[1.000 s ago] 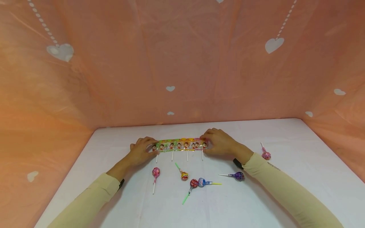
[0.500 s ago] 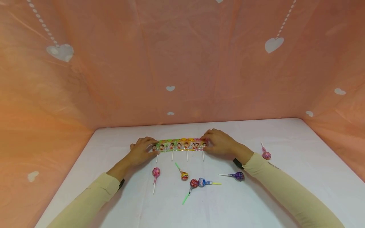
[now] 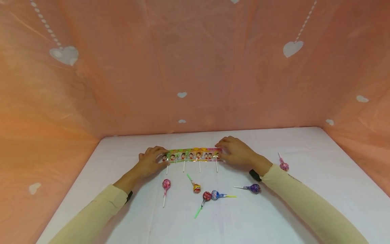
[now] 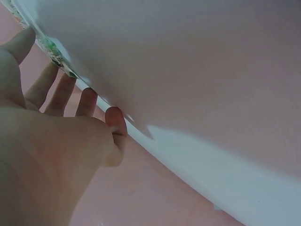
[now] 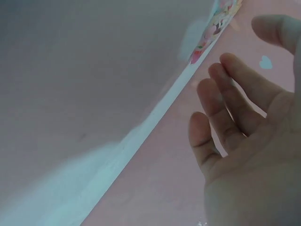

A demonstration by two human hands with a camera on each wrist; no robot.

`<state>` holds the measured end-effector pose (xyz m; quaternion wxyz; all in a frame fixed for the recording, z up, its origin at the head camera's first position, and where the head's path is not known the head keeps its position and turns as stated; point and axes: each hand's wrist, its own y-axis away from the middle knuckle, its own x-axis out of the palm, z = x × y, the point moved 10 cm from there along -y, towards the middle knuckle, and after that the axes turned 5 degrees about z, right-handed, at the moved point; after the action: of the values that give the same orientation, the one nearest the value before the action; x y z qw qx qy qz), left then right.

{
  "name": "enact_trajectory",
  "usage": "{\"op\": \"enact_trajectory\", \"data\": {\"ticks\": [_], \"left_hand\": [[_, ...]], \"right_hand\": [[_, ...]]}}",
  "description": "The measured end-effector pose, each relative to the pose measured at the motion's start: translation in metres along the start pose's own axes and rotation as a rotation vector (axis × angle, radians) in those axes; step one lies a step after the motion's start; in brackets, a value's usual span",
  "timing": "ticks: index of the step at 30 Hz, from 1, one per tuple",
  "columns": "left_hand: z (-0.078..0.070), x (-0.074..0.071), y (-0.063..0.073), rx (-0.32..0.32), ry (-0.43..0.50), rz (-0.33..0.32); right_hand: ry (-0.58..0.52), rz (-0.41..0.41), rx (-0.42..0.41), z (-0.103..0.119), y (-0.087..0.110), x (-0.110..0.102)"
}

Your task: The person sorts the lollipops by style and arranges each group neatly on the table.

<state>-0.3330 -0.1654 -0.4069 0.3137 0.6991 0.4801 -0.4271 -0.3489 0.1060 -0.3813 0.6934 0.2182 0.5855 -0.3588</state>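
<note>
A strip of wrapped lollipops [image 3: 192, 155] in green, yellow and pink film, printed with cartoon figures, lies across the table with several white sticks toward me. My left hand [image 3: 149, 162] holds its left end, index finger at the upper edge and thumb at the lower. In the left wrist view that hand's fingertips meet the strip's green end [image 4: 51, 49]. At the opposite end is my right hand [image 3: 237, 152], thumb and fingers spread. The right wrist view shows the fingers loose and apart from the strip's pink end [image 5: 207, 40].
Nearer me lie a pink lollipop [image 3: 166, 184], a yellow one [image 3: 197, 188], a red one [image 3: 207, 196] against a blue one [image 3: 215, 195], and a purple one [image 3: 255, 188]. Another pink lollipop [image 3: 284, 166] sits beyond my right forearm. A peach curtain [image 3: 201, 67] stands behind the white table [image 3: 122, 220].
My right hand has shifted slightly outward and up off the strip's right end, uncovering more of it. The left hand and the loose lollipops stay where they were.
</note>
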Motion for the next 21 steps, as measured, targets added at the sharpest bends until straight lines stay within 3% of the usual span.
{"op": "enact_trajectory", "data": {"ticks": [7, 12, 21], "left_hand": [[0.0, -0.002, 0.003, 0.022, 0.01, -0.02], [0.0, -0.002, 0.004, 0.025, 0.006, -0.028], [-0.001, -0.003, 0.004, 0.032, -0.004, -0.034]], "right_hand": [[0.052, -0.052, -0.05, 0.008, 0.01, -0.004], [0.051, -0.069, -0.041, 0.011, 0.018, -0.006], [0.025, -0.024, 0.011, 0.013, 0.029, -0.004]]}}
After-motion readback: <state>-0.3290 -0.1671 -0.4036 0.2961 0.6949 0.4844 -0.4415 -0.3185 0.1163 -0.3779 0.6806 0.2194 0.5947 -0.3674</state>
